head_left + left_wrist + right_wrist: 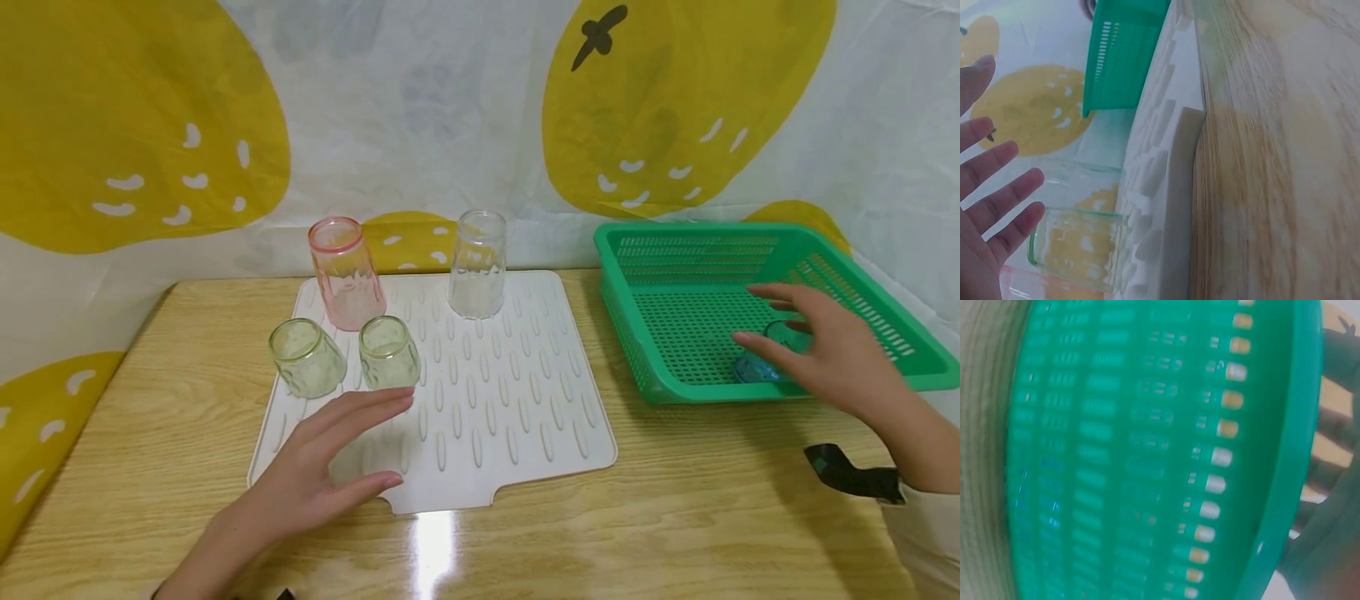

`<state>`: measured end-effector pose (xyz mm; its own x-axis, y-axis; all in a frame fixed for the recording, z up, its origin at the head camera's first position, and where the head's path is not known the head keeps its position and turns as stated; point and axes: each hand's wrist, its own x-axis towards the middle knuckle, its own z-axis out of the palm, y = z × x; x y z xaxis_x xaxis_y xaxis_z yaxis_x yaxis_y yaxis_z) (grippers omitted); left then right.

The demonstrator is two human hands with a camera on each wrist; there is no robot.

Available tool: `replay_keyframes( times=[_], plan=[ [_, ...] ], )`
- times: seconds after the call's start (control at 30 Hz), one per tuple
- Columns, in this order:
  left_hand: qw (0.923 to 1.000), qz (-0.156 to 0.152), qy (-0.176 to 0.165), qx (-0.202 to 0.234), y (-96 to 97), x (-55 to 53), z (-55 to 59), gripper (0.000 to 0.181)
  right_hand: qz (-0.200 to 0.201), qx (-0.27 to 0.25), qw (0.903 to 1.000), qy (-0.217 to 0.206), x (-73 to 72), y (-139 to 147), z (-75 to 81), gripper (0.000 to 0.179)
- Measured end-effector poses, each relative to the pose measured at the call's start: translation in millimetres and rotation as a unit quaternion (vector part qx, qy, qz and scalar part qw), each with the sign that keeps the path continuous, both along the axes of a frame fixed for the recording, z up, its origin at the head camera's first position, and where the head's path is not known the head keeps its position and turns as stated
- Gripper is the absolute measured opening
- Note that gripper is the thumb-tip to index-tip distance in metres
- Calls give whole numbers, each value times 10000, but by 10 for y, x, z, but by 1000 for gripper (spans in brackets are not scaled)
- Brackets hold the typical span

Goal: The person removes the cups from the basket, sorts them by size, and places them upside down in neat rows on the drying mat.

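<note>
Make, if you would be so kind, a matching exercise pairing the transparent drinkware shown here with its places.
Things:
1. Tall pink transparent tumbler
2. Tall colourless transparent tumbler
3. Two short pale-green transparent tumblers
4. Blue transparent vessel

Places:
A. Inside the green perforated plastic basket
B. On the white ribbed mat, nearest the left hand
C. On the mat, nearest the basket
D. At the mat's back left corner

Pairs: 1-D, 2-C, 3-B, 4-A

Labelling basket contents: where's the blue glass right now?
In the head view, the blue glass is at right, inside the green basket by its near wall, close to the right hand.
</note>
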<state>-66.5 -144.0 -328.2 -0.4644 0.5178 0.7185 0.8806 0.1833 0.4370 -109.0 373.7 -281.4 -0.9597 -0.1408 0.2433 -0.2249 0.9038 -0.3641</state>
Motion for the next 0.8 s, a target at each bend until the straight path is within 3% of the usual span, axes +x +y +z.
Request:
replay_keyframes(
  times=[0.27, 0.8],
  plan=[
    [9999, -43, 32, -94, 90, -102, -110, 53, -192, 380, 9977, -524, -2, 202, -72, 73],
    [9998, -122, 78, -160, 145, -139, -132, 48, -53, 724, 9928, -955, -71, 356, -82, 69]
  ],
)
